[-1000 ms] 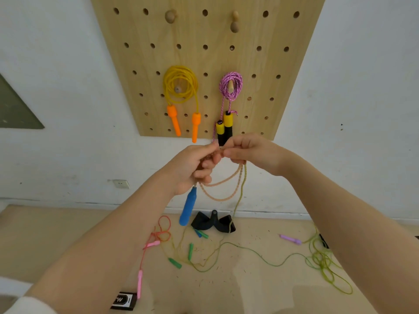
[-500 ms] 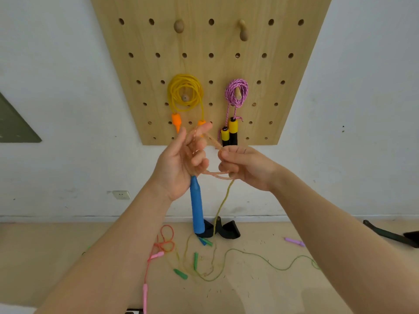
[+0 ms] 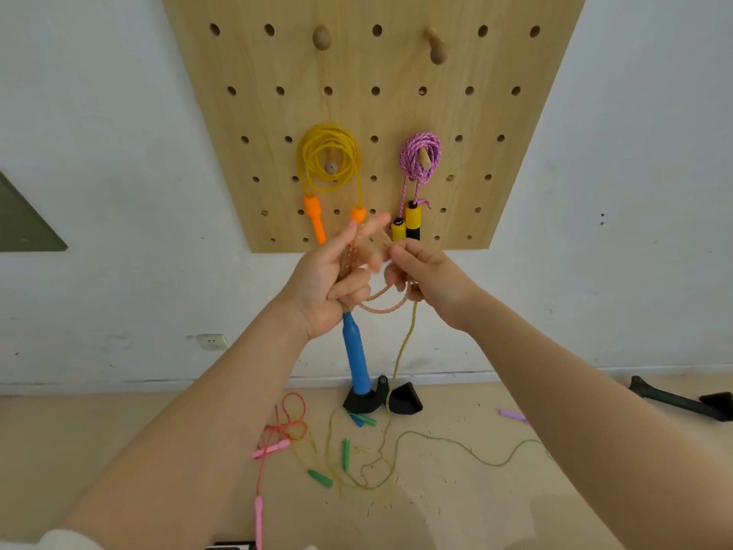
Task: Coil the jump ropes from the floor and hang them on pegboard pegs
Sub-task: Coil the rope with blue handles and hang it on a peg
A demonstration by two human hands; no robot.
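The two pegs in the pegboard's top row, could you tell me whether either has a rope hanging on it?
No, both top-row pegs are bare; the yellow rope and pink rope hang on pegs lower down.

Pale matt wood with visible grain makes the pegboard (image 3: pixel 373 113) and its pegs (image 3: pixel 436 49). The blue handle (image 3: pixel 357 351) at centre looks smooth plastic; the pink rope (image 3: pixel 420 156) looks braided cord.

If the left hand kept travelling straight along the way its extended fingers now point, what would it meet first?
Probably the orange handle of the yellow rope hanging on the pegboard: the left hand points up towards it. Depth is unclear, so some gap likely remains.
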